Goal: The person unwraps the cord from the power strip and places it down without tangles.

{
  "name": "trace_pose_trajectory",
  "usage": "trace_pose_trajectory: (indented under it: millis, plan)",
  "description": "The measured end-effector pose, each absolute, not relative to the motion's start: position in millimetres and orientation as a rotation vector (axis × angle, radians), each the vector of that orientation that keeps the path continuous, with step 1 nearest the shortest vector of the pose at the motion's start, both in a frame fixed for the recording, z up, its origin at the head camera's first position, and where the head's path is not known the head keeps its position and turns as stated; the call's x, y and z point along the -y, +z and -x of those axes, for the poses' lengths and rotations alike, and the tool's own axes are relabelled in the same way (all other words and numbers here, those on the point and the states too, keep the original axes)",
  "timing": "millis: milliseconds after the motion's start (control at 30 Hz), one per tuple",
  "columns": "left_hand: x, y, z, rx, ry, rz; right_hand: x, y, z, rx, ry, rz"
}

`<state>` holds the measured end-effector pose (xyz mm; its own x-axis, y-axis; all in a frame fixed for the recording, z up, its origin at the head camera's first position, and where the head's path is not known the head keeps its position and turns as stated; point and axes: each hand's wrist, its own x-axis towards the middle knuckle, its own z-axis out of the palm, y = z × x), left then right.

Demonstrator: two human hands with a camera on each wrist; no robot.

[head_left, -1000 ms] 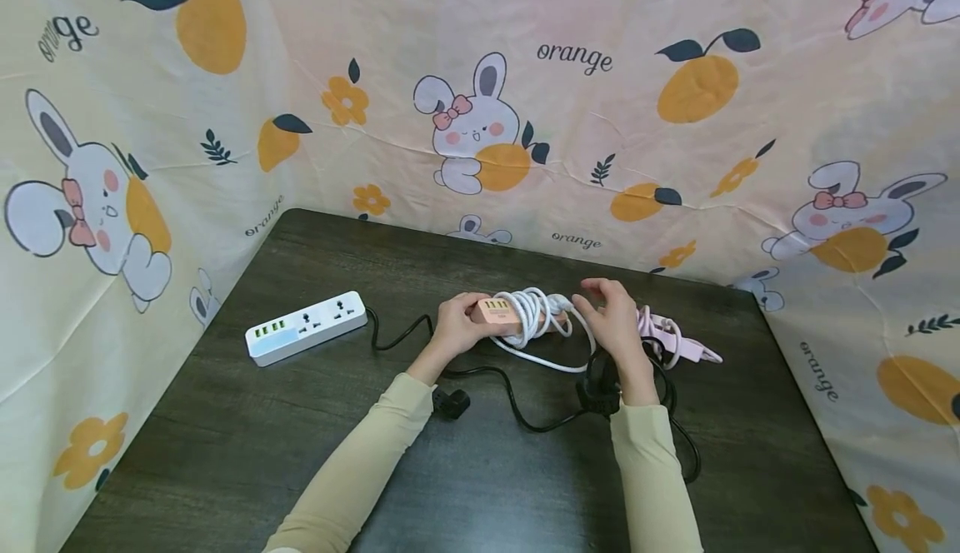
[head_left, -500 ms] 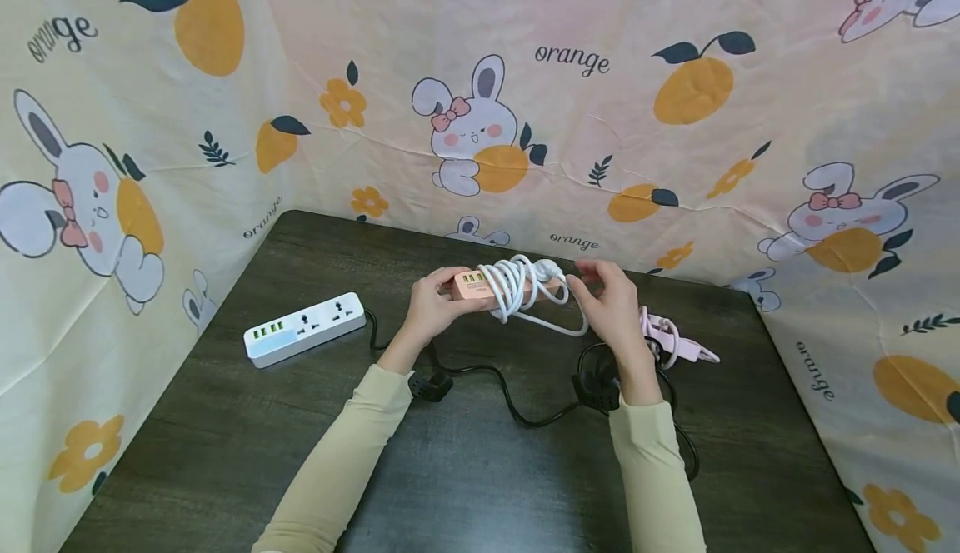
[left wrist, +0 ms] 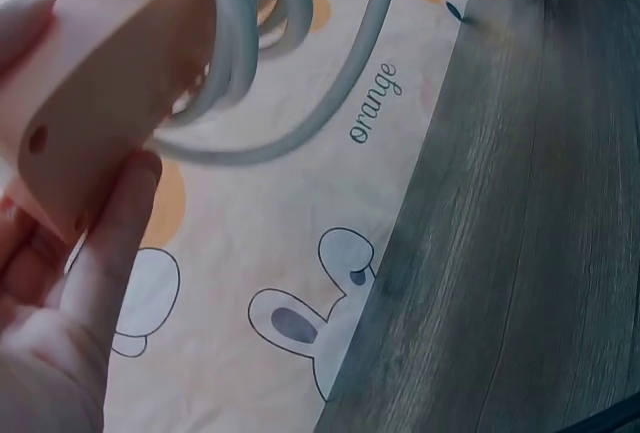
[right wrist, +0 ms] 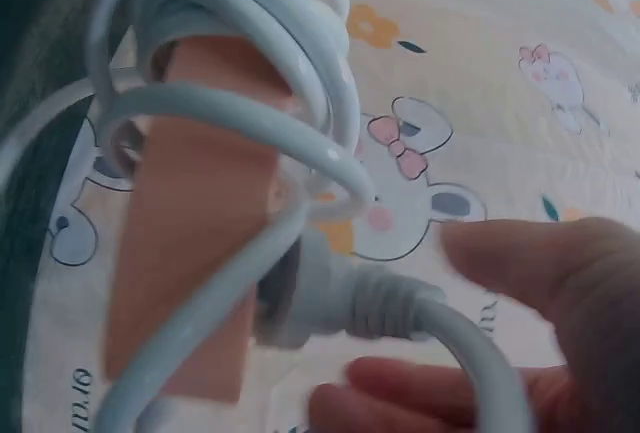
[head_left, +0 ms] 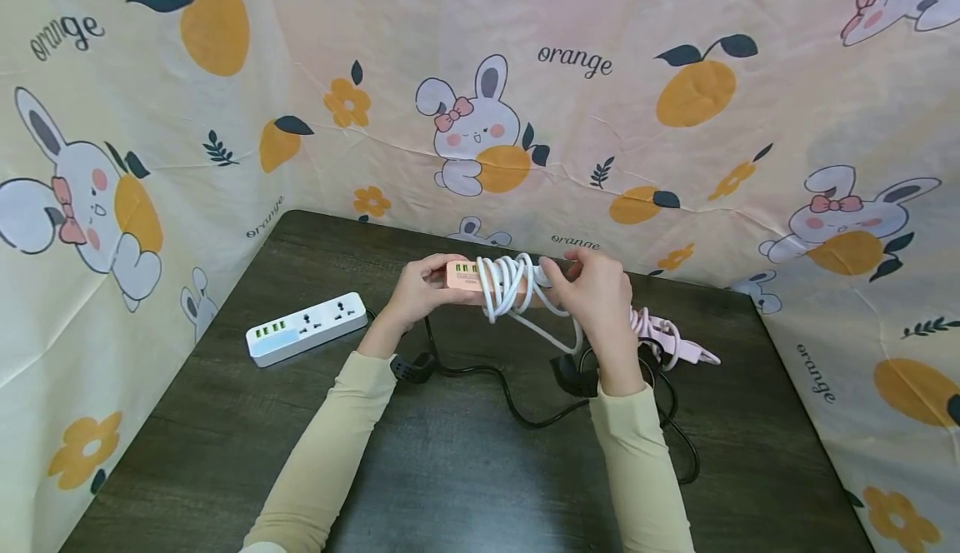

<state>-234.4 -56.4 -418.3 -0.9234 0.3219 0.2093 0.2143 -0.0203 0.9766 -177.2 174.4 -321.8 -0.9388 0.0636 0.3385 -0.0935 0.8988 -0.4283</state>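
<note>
My left hand [head_left: 412, 291] grips the left end of a peach-coloured power strip [head_left: 465, 276], held up off the table. In the left wrist view, thumb and fingers hold the end of the strip [left wrist: 120, 83]. A white cord [head_left: 504, 286] is wound in several loops around its middle, and one loose loop hangs below. The cord's white plug [right wrist: 330, 298] sits against the strip's side in the right wrist view. My right hand [head_left: 596, 299] is beside the plug, thumb [right wrist: 530, 258] and fingers parted on either side of the plug's cord, with no contact visible.
A white power strip [head_left: 303, 328] lies on the dark table [head_left: 480, 486] at the left. On the right, behind my right wrist, lies a pink power strip [head_left: 666, 335] with its cord wound around it. A black cord [head_left: 517, 407] trails across the table. Printed cloth hangs behind.
My left hand has raised the peach power strip and moved left with it, turning its socket face more toward the viewer. My right hand has moved slightly left and up, closer to the plug.
</note>
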Motion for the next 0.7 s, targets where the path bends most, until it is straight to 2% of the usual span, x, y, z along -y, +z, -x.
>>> trace_pose_trajectory:
  millis: [267,700]
  plan:
    - [60.0,-420.8,237.5,-1.991,2.154,-0.726,-162.8,-320.4,175.7,2.902,0.618,0.017]
    - [54.5,-426.3,241.1,-2.007,2.163,-0.732,-156.1,-324.0,188.7,3.037,0.456,0.173]
